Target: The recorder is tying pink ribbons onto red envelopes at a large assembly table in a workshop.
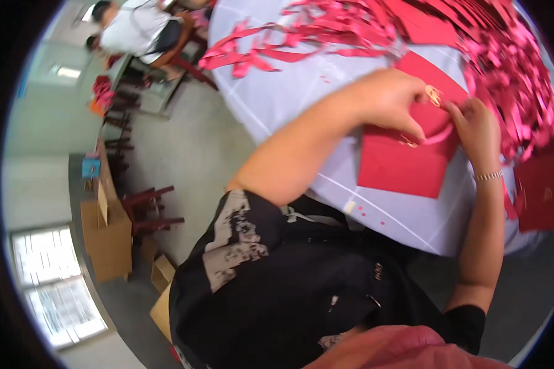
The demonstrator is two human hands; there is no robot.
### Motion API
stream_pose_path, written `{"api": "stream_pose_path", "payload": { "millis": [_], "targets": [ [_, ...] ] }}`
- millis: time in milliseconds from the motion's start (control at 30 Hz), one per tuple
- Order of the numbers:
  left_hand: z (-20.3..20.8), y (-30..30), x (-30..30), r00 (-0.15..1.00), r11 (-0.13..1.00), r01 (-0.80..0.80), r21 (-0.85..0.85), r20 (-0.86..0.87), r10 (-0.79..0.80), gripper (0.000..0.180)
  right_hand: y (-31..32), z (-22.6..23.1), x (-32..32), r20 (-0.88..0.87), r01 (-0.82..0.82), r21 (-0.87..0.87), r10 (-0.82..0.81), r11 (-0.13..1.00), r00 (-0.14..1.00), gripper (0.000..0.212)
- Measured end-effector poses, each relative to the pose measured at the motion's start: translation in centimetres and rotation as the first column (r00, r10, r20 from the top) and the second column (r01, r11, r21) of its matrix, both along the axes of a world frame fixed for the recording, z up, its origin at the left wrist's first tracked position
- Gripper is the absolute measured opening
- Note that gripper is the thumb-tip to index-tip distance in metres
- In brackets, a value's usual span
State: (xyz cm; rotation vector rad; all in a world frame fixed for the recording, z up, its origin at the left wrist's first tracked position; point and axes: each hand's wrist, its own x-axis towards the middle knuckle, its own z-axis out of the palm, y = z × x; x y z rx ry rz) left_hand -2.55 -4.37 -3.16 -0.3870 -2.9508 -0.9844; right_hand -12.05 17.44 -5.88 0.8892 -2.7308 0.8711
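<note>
A flat red paper piece, like a gift bag or folder with gold printing, lies at the table's near edge. My left hand is over it, thumb and forefinger apart in a curve, the thumb tip beside a strip of pink-red ribbon. Its other fingers are partly hidden. From the right, my right hand is closed in a pinch at the paper's edge, where the ribbon seems to run to its fingertips. A bracelet circles that wrist.
Loose red ribbons heap along the far side, with more ribbons at right. Stacked red paper pieces lie at the back, another red piece at right. Cardboard boxes and stools stand left; a person sits beyond.
</note>
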Motion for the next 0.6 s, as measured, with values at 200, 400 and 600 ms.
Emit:
{"api": "stream_pose_path", "payload": {
  "millis": [200, 400, 600],
  "targets": [
    [-1.0, 0.1, 0.3, 0.995, 0.997, -0.078, -0.003, -0.056, 0.078, 0.048, 1.1, -0.6, -0.6, 0.187, -0.08, -0.165, 0.111, 0.983, 0.976, 0.01],
    [0.1, -1.8, 0.0, 1.0, 0.981, -0.022, 0.193, -0.005, 0.023, 0.037, 0.0, 2.0, 0.4, 0.447, -0.041, -0.722, 0.511, 0.691, 0.734, 0.014],
    [1.3, -1.4, 0.5, 0.987, 0.944, -0.145, 0.297, 0.109, 0.118, 0.023, -0.8, 1.2, 1.4, 0.378, -0.205, -0.509, 0.43, 0.836, 0.82, 0.011]
  ]
}}
